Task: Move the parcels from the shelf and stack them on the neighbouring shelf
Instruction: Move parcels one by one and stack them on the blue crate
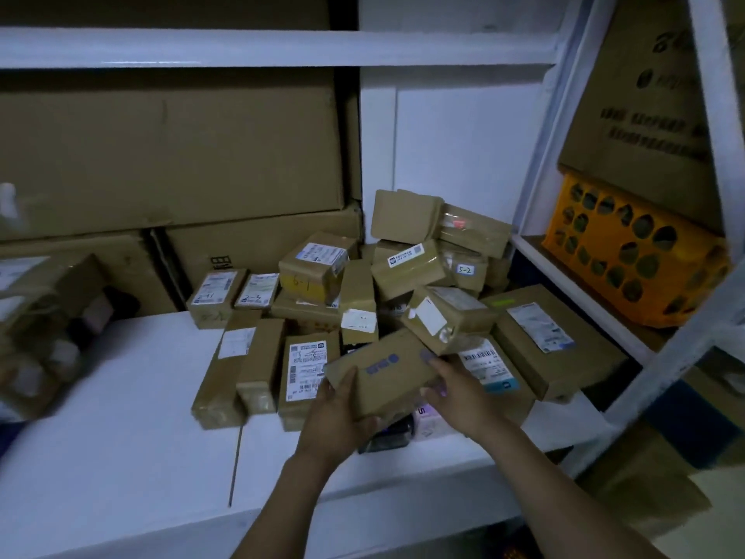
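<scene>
A flat brown parcel with blue print [383,369] is tilted just above the white shelf [121,417], gripped from both sides. My left hand [338,417] holds its near left edge, thumb on top. My right hand [455,393] holds its right end. Behind and around it lies a heap of several brown cardboard parcels [411,276] with white labels, piled against the shelf's right rear corner. Two long parcels [238,369] lie flat at the left of the heap.
Large cardboard cartons [169,155] fill the back left of the shelf. An open box of small items [44,328] sits at the left edge. Past the white upright [540,155], the right-hand shelf holds an orange crate [633,248] under a big carton.
</scene>
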